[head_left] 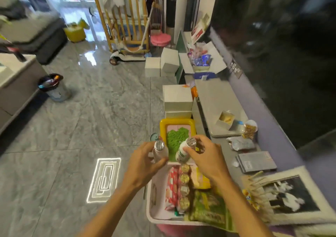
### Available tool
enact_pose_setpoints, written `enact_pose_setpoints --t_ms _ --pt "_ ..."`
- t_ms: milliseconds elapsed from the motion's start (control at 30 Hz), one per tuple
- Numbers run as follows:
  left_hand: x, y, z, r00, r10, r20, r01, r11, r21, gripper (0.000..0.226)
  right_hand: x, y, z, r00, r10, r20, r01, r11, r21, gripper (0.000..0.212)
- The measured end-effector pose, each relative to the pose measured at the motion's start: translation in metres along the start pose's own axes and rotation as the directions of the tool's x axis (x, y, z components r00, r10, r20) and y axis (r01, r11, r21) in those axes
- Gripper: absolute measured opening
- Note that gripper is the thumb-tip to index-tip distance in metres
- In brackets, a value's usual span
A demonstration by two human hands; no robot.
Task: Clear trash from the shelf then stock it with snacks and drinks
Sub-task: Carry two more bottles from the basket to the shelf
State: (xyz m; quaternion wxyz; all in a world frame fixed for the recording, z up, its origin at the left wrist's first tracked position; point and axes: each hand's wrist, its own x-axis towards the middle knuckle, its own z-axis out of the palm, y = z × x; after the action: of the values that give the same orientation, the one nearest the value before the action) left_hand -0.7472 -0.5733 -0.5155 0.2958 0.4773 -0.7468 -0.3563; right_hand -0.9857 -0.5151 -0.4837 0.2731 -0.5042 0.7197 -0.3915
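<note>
My left hand point(143, 165) grips a pale pink drink bottle point(160, 150) with a silver cap. My right hand point(207, 156) grips a white and green drink bottle point(184, 150), also silver-capped. Both bottles are held above the far end of a white bin point(151, 205) on the floor. Inside the bin lie a row of gold-lidded bottles point(184, 184), a red and white snack pack point(171, 187) and a green snack bag point(209, 205). The grey shelf point(216, 98) runs along the right, with an open small carton point(225, 119), a snack cup point(250, 130) and a silver wrapper point(241, 144) on it.
A yellow tray point(163, 125) with green stuff sits beyond the bin. White boxes point(177, 98) are stacked on the floor by the shelf. A trash can with a black liner point(53, 87) stands at left. A framed picture point(292, 195) lies at the shelf's near end.
</note>
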Motion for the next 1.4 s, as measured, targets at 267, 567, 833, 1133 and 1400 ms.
enact_pose_setpoints --t_ms 267,567,833,1133,1400 --pt "-0.003 0.202 -0.112 0.981 0.181 0.069 -0.181 0.983 -0.013 0.052 -0.08 -0.166 -0.159 0.974 -0.067 -0.214 0.071 0.997 0.012 0.026" --pt "-0.013 0.319 -0.127 0.835 0.483 0.263 -0.465 0.875 -0.13 0.053 -0.182 -0.223 -0.237 0.855 -0.076 -0.514 0.007 0.991 -0.134 0.036" --pt "-0.073 0.395 -0.067 0.581 0.655 0.484 -0.611 0.743 -0.273 0.056 -0.341 -0.214 -0.272 0.593 0.068 -0.802 -0.252 0.962 -0.105 0.038" --pt "-0.248 0.499 0.025 0.22 0.771 0.597 -0.601 0.59 -0.54 0.057 -0.573 -0.209 -0.306 0.259 0.175 -0.95 -0.474 0.88 0.033 0.025" --pt "-0.468 0.577 0.096 -0.05 0.797 0.602 -0.474 0.512 -0.716 0.057 -0.801 -0.214 -0.325 0.027 0.233 -0.972 -0.591 0.788 0.173 0.03"
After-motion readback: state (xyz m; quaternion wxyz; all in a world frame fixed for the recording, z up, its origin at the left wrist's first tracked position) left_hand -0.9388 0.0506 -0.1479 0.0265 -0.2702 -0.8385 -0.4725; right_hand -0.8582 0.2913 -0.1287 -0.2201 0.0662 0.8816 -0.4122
